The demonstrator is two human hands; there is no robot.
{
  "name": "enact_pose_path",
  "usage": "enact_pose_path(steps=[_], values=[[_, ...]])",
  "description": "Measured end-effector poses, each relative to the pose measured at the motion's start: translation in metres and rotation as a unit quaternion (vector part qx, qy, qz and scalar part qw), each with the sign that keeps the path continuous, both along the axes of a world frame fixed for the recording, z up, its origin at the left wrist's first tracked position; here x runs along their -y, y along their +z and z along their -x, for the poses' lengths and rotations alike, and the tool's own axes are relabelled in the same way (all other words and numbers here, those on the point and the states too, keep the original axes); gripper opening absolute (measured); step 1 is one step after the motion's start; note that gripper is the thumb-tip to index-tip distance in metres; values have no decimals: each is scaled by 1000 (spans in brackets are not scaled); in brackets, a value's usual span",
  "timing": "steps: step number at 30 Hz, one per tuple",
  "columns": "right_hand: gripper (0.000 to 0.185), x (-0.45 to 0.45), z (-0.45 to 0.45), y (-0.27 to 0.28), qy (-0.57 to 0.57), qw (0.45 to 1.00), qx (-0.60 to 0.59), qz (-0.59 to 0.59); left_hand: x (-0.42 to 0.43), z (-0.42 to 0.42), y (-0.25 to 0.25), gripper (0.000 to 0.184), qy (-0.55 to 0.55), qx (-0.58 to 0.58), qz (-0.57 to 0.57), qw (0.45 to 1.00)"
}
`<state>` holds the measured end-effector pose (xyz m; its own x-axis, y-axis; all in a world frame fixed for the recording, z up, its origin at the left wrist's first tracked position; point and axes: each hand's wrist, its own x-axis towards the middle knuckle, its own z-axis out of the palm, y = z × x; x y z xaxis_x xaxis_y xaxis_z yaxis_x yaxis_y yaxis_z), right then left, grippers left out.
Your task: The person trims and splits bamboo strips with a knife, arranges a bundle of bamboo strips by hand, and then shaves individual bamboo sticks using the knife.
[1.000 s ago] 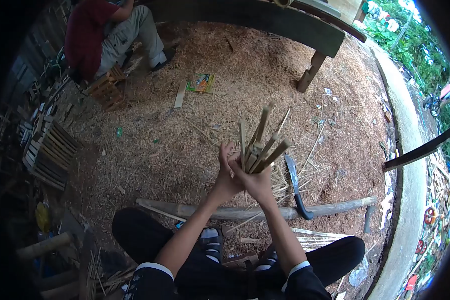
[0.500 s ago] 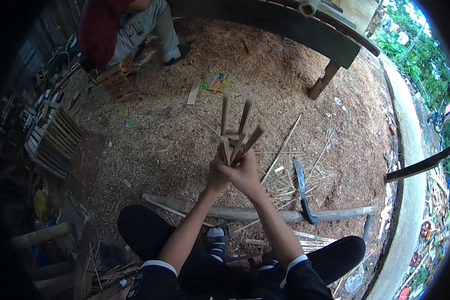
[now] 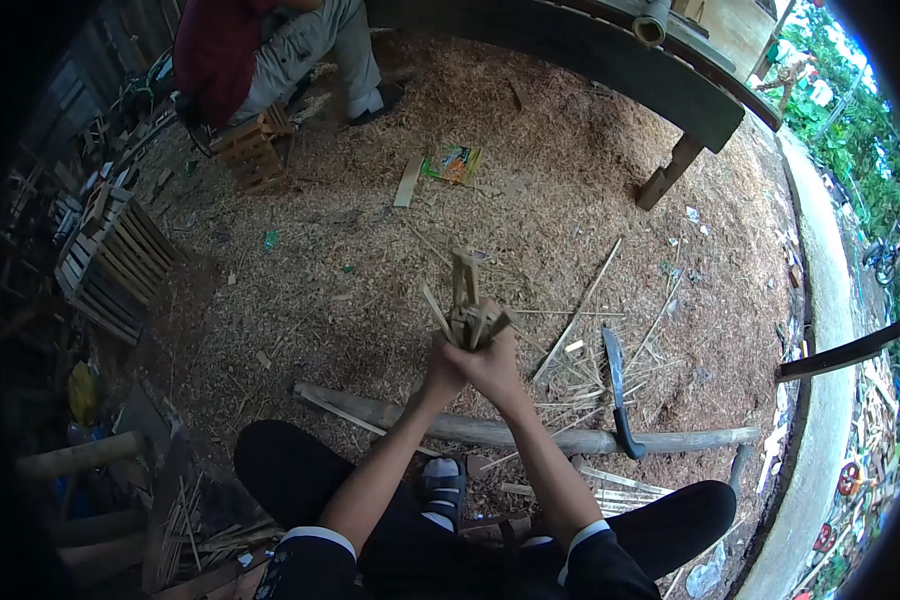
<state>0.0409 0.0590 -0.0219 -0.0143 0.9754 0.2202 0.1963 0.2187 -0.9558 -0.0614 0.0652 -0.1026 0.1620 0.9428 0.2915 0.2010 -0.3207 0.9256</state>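
Both hands are wrapped together around a bundle of split bamboo sticks [image 3: 465,285], held out in front of me above the ground. My left hand [image 3: 444,368] closes on the bundle from the left, and my right hand [image 3: 497,370] from the right, the two touching. Several stick ends fan out past the fingers at different angles. To the right of the hands a machete [image 3: 614,365] with a black handle rests against a wooden pole [image 3: 460,430]. The pole lies across the ground before my legs. Thin bamboo strips [image 3: 575,385] are scattered beside the blade.
Wood shavings [image 3: 350,250] cover the ground. A person in a red shirt [image 3: 215,60] sits at the upper left by a slatted wooden crate [image 3: 255,155]. Another slatted crate [image 3: 120,265] stands left. A wooden bench [image 3: 590,70] spans the top, and a concrete curb [image 3: 820,330] runs right.
The bundle has tilted and its sticks have shifted, with one now leaning out to the left. Both hands keep their hold. The whole view has shifted slightly.
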Motion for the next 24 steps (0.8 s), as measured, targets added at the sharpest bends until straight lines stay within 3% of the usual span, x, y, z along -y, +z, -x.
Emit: enact_pose_path(steps=[2, 3, 8, 11, 14, 16, 17, 18, 20, 22, 23, 24], values=[[54, 10, 0, 25, 3, 993, -111, 38, 4, -4, 16, 21, 0, -8, 12, 1000], [55, 11, 0, 32, -5, 992, -123, 3, 5, -10, 22, 21, 29, 9, 16, 999], [58, 0, -4, 2, -51, 993, -105, -14, -2, -16, -1, 22, 35, -11, -32, 999], [64, 6, -9, 1, -29, 992, -83, 87, 1, -16, 10, 21, 56, -82, -21, 995], [73, 17, -18, 17, -16, 993, -92, 79, 6, -18, 30, 19, -15, 15, -32, 999], [76, 19, -35, 20, -18, 998, 22, -61, 2, -20, 28, 18, -30, 13, -23, 999], [81, 18, -52, 5, -34, 994, 88, -57, 8, -23, 27, 18, -30, 141, 69, 987], [81, 17, -67, -13, -40, 993, 91, -56, 5, -25, 25, 18, -37, 142, 70, 987], [83, 14, -101, -66, -91, 973, -98, 187, -5, -24, 14, 19, 17, 31, 82, 996], [79, 11, -148, -190, -209, 937, -33, 279, -9, -32, 14, 9, 25, 87, 96, 991], [79, 20, -153, -209, -216, 935, -34, 281, -8, -33, 16, 9, 14, 97, 94, 991], [69, 24, -152, -222, -252, 925, 115, 262, -10, -34, 17, 9, 6, 105, 89, 990]])
